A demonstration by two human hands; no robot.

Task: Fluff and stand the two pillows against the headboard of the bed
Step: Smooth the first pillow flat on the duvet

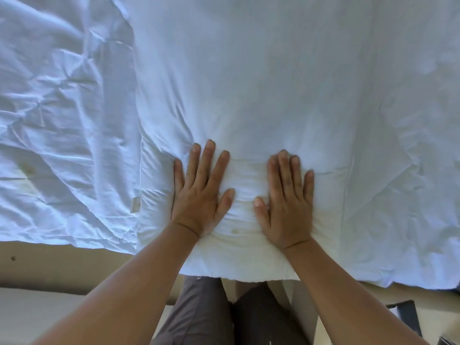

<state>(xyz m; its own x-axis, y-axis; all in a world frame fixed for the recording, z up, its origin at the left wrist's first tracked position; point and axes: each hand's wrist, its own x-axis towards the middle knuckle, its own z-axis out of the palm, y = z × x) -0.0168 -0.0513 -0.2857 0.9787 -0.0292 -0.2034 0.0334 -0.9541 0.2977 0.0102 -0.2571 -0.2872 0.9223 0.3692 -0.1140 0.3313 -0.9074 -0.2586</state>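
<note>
A large white pillow [273,83] lies flat on the bed and fills the middle and right of the view. Its near edge hangs slightly over the bed's side. My left hand [201,192] presses palm-down on the pillow's near part, fingers spread. My right hand [288,197] presses flat beside it, a short gap apart, fingers close together. The fabric bunches into creases between and under both palms. Neither hand grips anything. I see no second pillow and no headboard.
A crumpled white sheet [62,120] covers the bed to the left of the pillow. The beige bed side [62,265] runs along the bottom left. My legs in grey trousers [211,314] stand against the bed. A dark object [408,317] sits on the floor at the lower right.
</note>
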